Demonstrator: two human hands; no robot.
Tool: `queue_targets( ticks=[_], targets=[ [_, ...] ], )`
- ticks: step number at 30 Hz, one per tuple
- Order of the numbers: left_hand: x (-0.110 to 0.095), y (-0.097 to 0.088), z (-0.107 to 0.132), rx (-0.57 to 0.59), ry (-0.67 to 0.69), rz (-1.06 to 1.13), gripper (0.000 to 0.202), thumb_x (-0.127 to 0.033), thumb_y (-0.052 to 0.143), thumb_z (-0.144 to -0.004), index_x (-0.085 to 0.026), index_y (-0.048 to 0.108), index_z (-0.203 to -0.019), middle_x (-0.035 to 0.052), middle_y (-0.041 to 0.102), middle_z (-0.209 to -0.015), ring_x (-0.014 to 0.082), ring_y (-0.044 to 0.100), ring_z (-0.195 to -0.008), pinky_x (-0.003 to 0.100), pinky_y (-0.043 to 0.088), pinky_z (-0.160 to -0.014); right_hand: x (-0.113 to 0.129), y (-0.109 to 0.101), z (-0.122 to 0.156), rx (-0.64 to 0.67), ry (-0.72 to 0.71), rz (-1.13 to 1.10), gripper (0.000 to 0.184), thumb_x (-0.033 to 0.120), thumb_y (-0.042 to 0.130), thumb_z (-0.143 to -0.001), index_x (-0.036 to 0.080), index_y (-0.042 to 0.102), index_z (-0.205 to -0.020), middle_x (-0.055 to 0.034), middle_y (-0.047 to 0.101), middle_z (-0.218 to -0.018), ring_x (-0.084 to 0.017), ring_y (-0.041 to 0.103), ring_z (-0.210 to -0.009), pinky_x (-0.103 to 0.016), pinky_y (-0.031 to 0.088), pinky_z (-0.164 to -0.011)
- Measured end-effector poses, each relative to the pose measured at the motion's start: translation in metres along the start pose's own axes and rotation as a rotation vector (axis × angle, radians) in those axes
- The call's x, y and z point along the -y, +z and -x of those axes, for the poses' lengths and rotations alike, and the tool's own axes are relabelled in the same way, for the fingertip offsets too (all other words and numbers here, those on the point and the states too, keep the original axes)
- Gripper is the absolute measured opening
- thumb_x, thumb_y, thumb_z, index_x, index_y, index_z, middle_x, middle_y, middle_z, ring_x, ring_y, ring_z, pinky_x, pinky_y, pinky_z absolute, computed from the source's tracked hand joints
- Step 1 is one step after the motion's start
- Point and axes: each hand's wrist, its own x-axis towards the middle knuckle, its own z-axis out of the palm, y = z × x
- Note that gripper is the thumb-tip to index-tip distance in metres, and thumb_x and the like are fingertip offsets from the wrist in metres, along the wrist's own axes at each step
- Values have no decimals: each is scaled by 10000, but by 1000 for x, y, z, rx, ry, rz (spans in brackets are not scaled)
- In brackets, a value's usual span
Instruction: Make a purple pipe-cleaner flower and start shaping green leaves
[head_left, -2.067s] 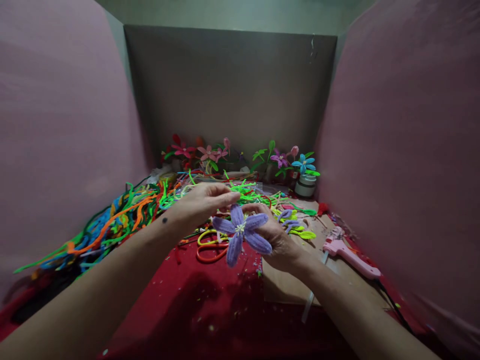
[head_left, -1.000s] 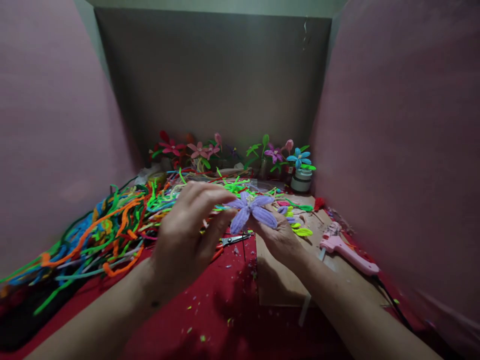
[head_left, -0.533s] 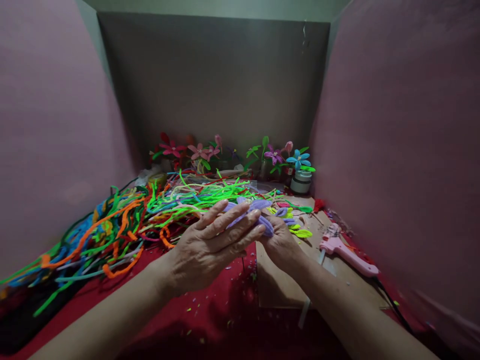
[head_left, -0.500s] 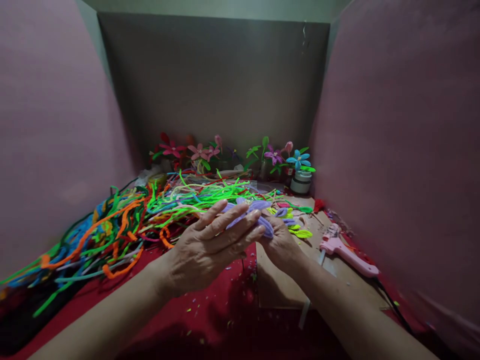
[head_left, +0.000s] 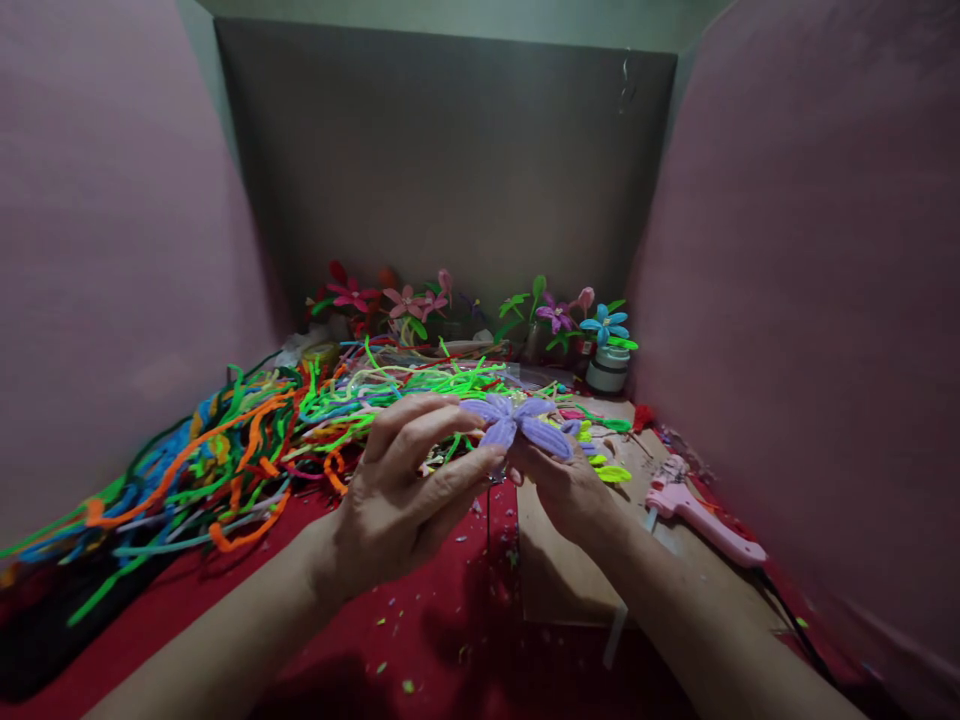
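Note:
A lavender pipe-cleaner flower [head_left: 517,420] is held up in the middle of the view, its several looped petals spread out. My right hand [head_left: 566,490] grips it from below and behind, its fingertips partly hidden under the petals. At the flower's left side, my left hand [head_left: 420,470] has its thumb and fingertips closed on a petal. A thin dark stem [head_left: 488,520] hangs down below the hands.
Loose coloured pipe cleaners [head_left: 247,440] heap up at the left and back. A pink glue gun [head_left: 701,520] lies on a cardboard sheet [head_left: 562,580] at the right. Finished flowers [head_left: 555,315] stand along the back, near a white jar [head_left: 607,370]. Scraps dot the red cloth [head_left: 360,620].
My left hand has drawn back from across the flower and now pinches its left side. The petals face up more openly. The whole view has shifted slightly.

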Motion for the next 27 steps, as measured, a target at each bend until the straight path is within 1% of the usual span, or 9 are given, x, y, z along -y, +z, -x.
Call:
queue_targets(
  ticks=[2, 5, 8, 10, 14, 19, 23, 25, 27],
  targets=[
    [3, -1, 0, -53, -88, 43, 410, -78, 619, -736, -274, 559, -1092, 53, 570, -1085, 235, 488, -1072, 436, 428, -923, -5, -2, 0, -4, 20, 9, 283, 436, 563, -802, 205, 575, -640, 9, 497, -636, -135, 440, -610, -280, 381, -601],
    [6, 2, 2, -112, -389, 154, 296, -147, 581, -792, -257, 549, -1065, 40, 577, -1048, 204, 530, -1026, 387, 445, -897, -12, -4, -1, -24, 44, -54, 256, 392, 591, -785, 193, 570, -625, 3, 500, -626, -133, 438, -605, -268, 362, -564],
    [3, 13, 2, 48, -786, 406, 162, -275, 553, -825, -201, 557, -969, 37, 614, -938, 179, 586, -894, 314, 482, -790, -18, -3, -3, -70, 71, -160, 168, 370, 596, -775, 203, 614, -767, -14, 538, -688, -141, 454, -631, -243, 341, -502],
    [-3, 23, 1, 188, -946, 647, 194, -340, 561, -815, -185, 550, -933, 30, 637, -880, 167, 607, -816, 293, 486, -750, -20, -2, -5, -114, 100, -205, 153, 357, 603, -766, 216, 623, -822, -21, 554, -736, -147, 462, -650, -232, 325, -474],
    [-17, 42, -4, 232, -977, 918, 260, -336, 586, -799, -192, 531, -1009, 36, 649, -978, 165, 611, -884, 277, 469, -782, -22, 3, -4, -191, 98, -222, 116, 328, 629, -747, 223, 628, -797, 1, 556, -719, -139, 464, -636, -246, 353, -517],
    [-19, 53, 1, 274, -934, 565, 184, -349, 466, -863, -202, 544, -783, -23, 554, -598, 125, 514, -525, 241, 390, -550, -19, 8, 0, -256, 116, -165, 180, 351, 643, -740, 192, 599, -666, 36, 464, -588, -93, 346, -514, -235, 299, -478],
    [-15, 58, 7, 208, -781, 413, 159, -272, 464, -848, -204, 530, -720, -13, 517, -614, 122, 481, -561, 239, 353, -568, -16, 11, 1, -285, 91, -113, 156, 352, 629, -744, 199, 644, -723, 22, 517, -641, -100, 368, -543, -233, 296, -479],
    [-14, 59, 7, 220, -831, 499, 177, -276, 469, -846, -194, 527, -701, -17, 498, -608, 106, 447, -533, 233, 341, -541, -16, 12, 0, -284, 104, -97, 165, 357, 625, -747, 203, 670, -788, 8, 555, -694, -105, 388, -567, -227, 299, -474],
    [-12, 59, 6, 256, -975, 705, 224, -313, 476, -852, -184, 510, -672, -39, 443, -541, 84, 396, -463, 218, 318, -480, -18, 12, 0, -274, 112, -83, 184, 366, 629, -743, 206, 685, -815, -1, 571, -708, -104, 380, -563, -220, 289, -455]
  ],
)
